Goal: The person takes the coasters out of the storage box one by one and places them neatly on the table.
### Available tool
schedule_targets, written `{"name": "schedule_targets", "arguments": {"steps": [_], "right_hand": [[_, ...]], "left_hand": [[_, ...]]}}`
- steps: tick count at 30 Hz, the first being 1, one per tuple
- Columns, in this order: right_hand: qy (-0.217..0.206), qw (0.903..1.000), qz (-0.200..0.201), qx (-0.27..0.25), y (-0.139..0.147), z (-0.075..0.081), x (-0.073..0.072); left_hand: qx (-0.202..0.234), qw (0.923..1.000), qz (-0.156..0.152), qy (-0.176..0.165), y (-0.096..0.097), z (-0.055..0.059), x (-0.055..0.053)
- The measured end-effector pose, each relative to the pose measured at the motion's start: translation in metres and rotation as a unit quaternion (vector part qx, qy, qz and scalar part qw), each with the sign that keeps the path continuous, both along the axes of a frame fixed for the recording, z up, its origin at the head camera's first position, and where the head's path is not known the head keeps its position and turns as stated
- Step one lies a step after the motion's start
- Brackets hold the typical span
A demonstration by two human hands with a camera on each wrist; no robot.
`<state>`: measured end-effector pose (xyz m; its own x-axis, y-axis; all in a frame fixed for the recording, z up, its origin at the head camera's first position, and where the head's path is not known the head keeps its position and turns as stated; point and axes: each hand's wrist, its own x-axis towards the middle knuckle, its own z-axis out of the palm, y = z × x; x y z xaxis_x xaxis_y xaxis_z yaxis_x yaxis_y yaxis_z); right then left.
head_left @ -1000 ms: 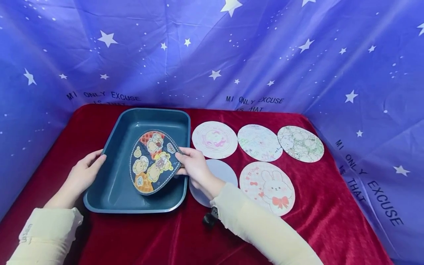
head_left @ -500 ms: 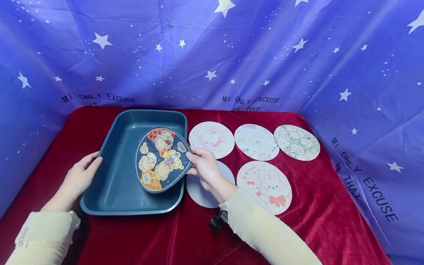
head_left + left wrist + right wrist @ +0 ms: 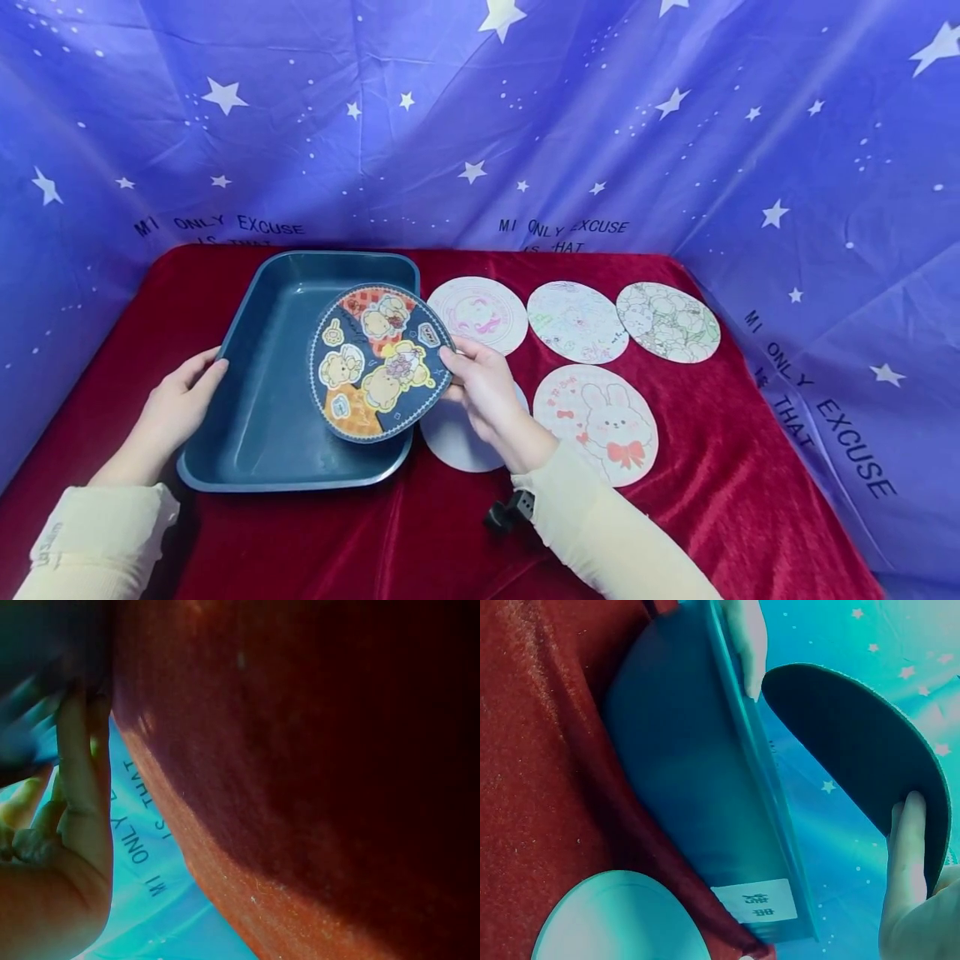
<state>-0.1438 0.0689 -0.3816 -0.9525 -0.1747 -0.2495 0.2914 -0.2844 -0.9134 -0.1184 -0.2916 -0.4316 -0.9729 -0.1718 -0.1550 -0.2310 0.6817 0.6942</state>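
Note:
My right hand [image 3: 491, 396] pinches the right edge of a round mouse pad [image 3: 378, 367] printed with cartoon bears, thumb on top and fingers beneath. The pad is bent and tilted above the right side of a deep blue-green tray [image 3: 255, 400]. Its dark underside [image 3: 855, 742] faces the right wrist view. My left hand [image 3: 180, 400] holds the tray's left rim, thumb at the rim; in the left wrist view its fingers [image 3: 79, 757] lie along the tray's outer wall. Some fingertips of both hands are hidden.
Right of the tray lie several round pads: pink-patterned [image 3: 487, 312], pastel-scribbled [image 3: 576, 322], green-patterned [image 3: 671, 322], rabbit-printed [image 3: 607, 425] and plain pale grey [image 3: 457, 433]. A red velvet cloth [image 3: 300, 542] covers the table. Starry blue curtains [image 3: 420, 158] stand behind and at the sides.
My right hand has moved right with the bear-printed mouse pad, from over the tray's middle to over its right rim. My left hand stays at the tray's left rim.

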Motion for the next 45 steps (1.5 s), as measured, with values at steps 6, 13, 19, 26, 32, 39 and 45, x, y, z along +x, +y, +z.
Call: {"name": "schedule_targets", "arguments": {"steps": [6,13,19,26,32,39,45], "right_hand": [[0.001,0.9997,-0.013,-0.02,0.009,0.005,0.003],[0.013,0.999,-0.017,-0.04,0.018,0.005,0.008],[0.006,0.998,-0.027,-0.057,0.023,0.005,0.014],[-0.004,0.9969,-0.033,-0.071,0.033,0.005,0.02],[-0.011,0.9957,-0.037,-0.084,0.042,0.003,0.023],[-0.013,0.993,-0.054,-0.104,0.052,0.0,0.024],[-0.011,0.9901,-0.083,-0.113,0.062,-0.002,0.023]], "left_hand": [[0.004,1.0,-0.001,-0.001,0.0,-0.001,0.0],[0.008,0.9999,-0.005,-0.012,-0.002,-0.001,0.0],[0.009,0.9997,-0.011,-0.02,-0.002,0.0,0.001],[0.012,0.9998,-0.011,-0.011,-0.002,-0.001,0.001],[0.008,0.9999,-0.008,-0.005,-0.002,-0.001,0.001],[0.011,0.9999,-0.01,-0.008,-0.001,0.0,0.001],[0.017,0.9997,-0.011,-0.016,-0.001,0.0,0.001]]}}
